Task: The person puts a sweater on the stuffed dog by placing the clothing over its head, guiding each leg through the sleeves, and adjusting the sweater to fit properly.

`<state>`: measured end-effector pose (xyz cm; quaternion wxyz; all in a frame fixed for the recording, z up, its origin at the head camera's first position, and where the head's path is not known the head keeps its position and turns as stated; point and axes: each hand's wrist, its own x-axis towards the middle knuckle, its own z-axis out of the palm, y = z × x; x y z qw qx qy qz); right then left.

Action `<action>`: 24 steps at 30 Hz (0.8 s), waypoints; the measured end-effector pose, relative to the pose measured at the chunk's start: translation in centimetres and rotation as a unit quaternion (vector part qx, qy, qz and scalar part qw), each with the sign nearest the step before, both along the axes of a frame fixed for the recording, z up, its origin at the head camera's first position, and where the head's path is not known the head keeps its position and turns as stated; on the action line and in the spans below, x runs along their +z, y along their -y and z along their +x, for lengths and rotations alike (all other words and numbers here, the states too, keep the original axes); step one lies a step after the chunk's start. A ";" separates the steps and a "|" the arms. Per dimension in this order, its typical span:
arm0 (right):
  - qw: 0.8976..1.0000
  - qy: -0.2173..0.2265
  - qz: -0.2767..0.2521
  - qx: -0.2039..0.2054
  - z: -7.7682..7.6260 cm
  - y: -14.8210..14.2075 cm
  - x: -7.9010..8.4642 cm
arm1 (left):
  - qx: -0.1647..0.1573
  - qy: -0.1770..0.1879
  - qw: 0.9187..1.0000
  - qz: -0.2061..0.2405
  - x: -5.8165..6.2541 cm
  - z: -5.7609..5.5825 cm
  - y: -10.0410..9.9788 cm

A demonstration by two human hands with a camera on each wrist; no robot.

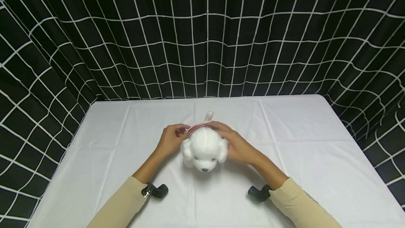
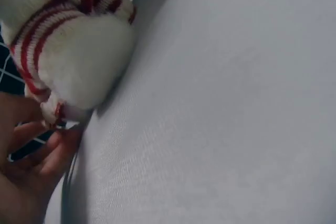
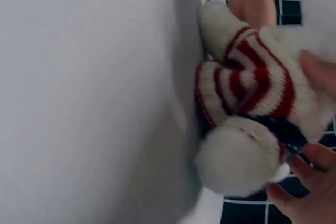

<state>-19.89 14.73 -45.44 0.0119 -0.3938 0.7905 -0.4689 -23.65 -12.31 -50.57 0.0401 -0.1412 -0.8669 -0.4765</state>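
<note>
A white plush dog (image 1: 205,149) stands on the table in the head view, its head toward me and its tail pointing away. It wears a red-and-white striped knit sweater (image 3: 262,80); a dark blue patch (image 3: 281,129) shows near its hem. My left hand (image 1: 172,138) is at the dog's side, thumb and fingers pinching the sweater's edge, as the left wrist view shows close up. From the other side my right hand (image 1: 237,145) grips the dog's body, thumb along one side and fingers near the rear. The dog's head hides part of the sweater in the head view.
A white cloth with fold creases covers the table (image 1: 95,157). Black curtains (image 1: 202,38) with a white grid surround its back and sides. Each wrist carries a dark camera mount, one on the left (image 1: 158,190) and one on the right (image 1: 258,193).
</note>
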 end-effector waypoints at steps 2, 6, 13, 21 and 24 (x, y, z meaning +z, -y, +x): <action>1.000 0.012 0.010 0.015 0.1 -0.2 0.5 | -0.005 0.034 0.999 0.014 0.2 0.5 0.1; 0.999 0.025 0.023 0.030 0.3 -1.0 1.8 | -0.017 0.088 0.995 0.041 0.5 1.2 0.3; 0.997 0.048 -0.028 -0.045 1.4 -0.6 4.4 | -0.044 0.115 0.992 0.040 0.8 1.7 0.6; 0.999 -0.028 0.032 -0.033 3.0 2.1 5.9 | -0.064 0.106 0.991 0.048 0.8 1.6 0.7; 0.993 -0.063 0.079 -0.063 3.2 2.5 5.8 | -0.062 0.093 0.993 0.050 0.6 1.5 0.6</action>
